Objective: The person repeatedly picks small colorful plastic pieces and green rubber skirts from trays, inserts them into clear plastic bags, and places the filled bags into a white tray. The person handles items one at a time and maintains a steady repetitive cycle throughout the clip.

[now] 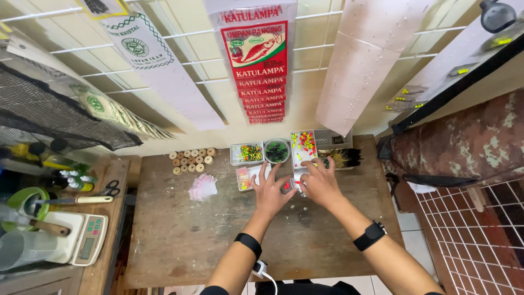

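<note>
Wooden bench [218,235], worn, under both hands. Toward far edge: clear compartment box [303,146] of red and yellow beads. Left hand [269,192] spread flat; right hand [319,180] spread, fingertips on box. Tiny red bead [286,187] between hands.

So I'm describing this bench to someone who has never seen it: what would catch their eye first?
Probably the red and white packets hanging on the wall rack above the wooden table. Next, the row of small trays of bright beads along the table's far edge, where the left hand and right hand work over tiny pieces. Also the wooden spools at the far left of the table.
</note>
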